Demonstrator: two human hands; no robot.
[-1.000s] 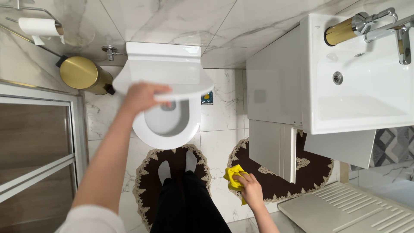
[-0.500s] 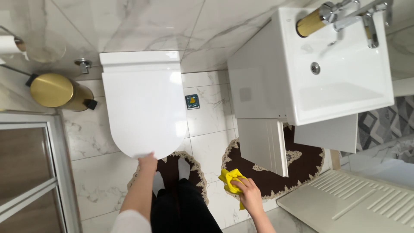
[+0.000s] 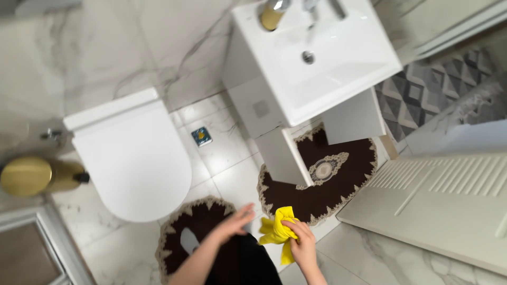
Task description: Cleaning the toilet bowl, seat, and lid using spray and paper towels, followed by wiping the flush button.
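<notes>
My right hand [image 3: 302, 244] grips a yellow cloth [image 3: 278, 230] low in the view, over the edge of a dark brown rug [image 3: 338, 190]. My left hand [image 3: 235, 224] is free, fingers spread, a short way left of the cloth and reaching toward it without touching. The white toilet [image 3: 134, 158] stands to the left with its lid down. A white sink [image 3: 327, 53] on a white cabinet [image 3: 282, 153] is at the top, its cabinet doors standing open.
A gold bin [image 3: 31, 177] sits left of the toilet. A second brown rug [image 3: 182, 232] lies under my feet. A small blue square [image 3: 202, 136] lies on the marble floor. A white ribbed panel [image 3: 443, 206] fills the right side.
My left hand lowered the toilet lid shut, let go, and came back toward the cloth. The view swung right and tilted, bringing the sink toward the centre.
</notes>
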